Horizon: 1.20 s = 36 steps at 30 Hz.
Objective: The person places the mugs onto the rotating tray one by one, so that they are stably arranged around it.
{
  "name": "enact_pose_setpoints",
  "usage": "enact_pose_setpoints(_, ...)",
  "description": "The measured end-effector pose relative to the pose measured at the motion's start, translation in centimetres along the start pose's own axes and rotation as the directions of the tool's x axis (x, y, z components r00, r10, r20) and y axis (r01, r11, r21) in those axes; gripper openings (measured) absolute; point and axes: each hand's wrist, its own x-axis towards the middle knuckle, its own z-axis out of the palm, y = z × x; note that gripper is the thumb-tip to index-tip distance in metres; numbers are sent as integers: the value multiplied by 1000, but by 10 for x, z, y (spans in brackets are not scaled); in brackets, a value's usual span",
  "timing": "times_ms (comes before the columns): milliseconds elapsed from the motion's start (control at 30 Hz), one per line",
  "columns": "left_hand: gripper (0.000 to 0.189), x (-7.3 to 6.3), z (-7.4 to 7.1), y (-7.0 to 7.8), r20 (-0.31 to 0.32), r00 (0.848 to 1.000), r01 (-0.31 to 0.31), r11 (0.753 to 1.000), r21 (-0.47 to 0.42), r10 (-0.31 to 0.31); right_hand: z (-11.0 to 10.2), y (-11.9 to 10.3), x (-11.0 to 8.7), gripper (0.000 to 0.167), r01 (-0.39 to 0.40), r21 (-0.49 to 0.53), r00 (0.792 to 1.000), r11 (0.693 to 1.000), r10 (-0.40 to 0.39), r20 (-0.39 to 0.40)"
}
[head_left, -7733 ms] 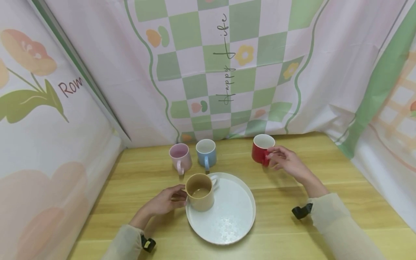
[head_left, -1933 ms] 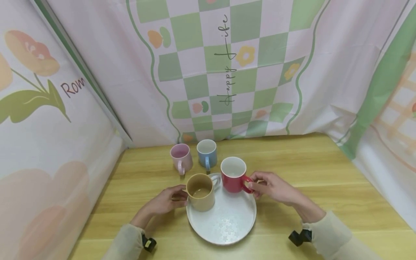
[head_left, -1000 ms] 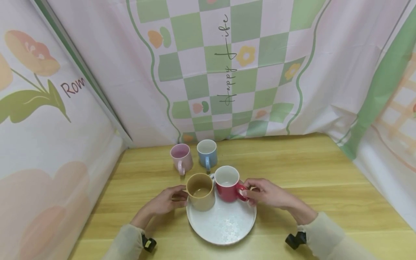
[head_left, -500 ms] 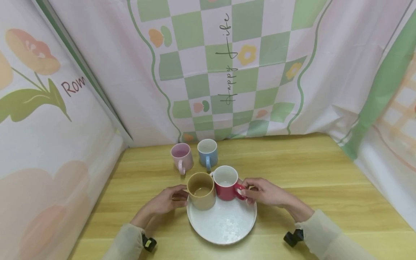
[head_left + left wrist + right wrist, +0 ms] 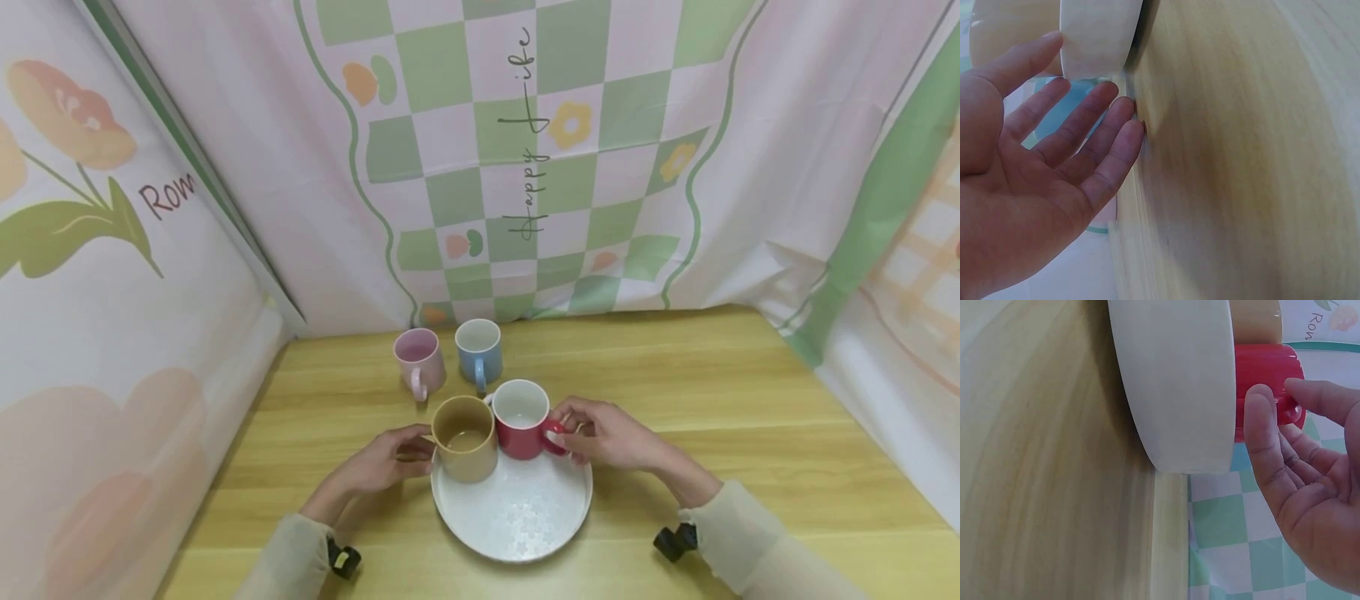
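Note:
A red mug (image 5: 521, 437) with a white inside stands on the round white tray (image 5: 517, 533), beside a tan mug (image 5: 468, 458) at the tray's far left. The fingers of my right hand (image 5: 611, 435) are at the red mug's handle (image 5: 1289, 411), thumb and fingers curled loosely around it. My left hand (image 5: 378, 462) lies at the tray's left side, close to the tan mug. In the left wrist view its fingers (image 5: 1110, 150) are relaxed and spread, and the thumb tip meets the tray's rim. The tan mug's handle is mostly hidden behind the red mug.
A pink mug (image 5: 420, 367) and a light blue mug (image 5: 480, 358) stand behind the tray, handles toward me. The wooden table (image 5: 675, 375) ends at a printed cloth (image 5: 510, 167) at the back, with more cloth at both sides.
The red mug came from the back right onto the tray, beside the tan mug. Over the last half second my right hand's fingers rise slightly at its handle. The left hand stays put.

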Motion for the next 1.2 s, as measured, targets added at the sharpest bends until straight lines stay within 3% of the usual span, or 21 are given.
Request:
enact_pose_setpoints(400,51,1,0,-2,7,1000,0,1000,-2,0,-12,3,4,19,53,-176,998,983,-60,-31)
enact_pose_setpoints(1200,51,0,0,3,7,1000,-3,1000,4,3,-20,7,11,22,13,-117,1000,993,-14,-15)
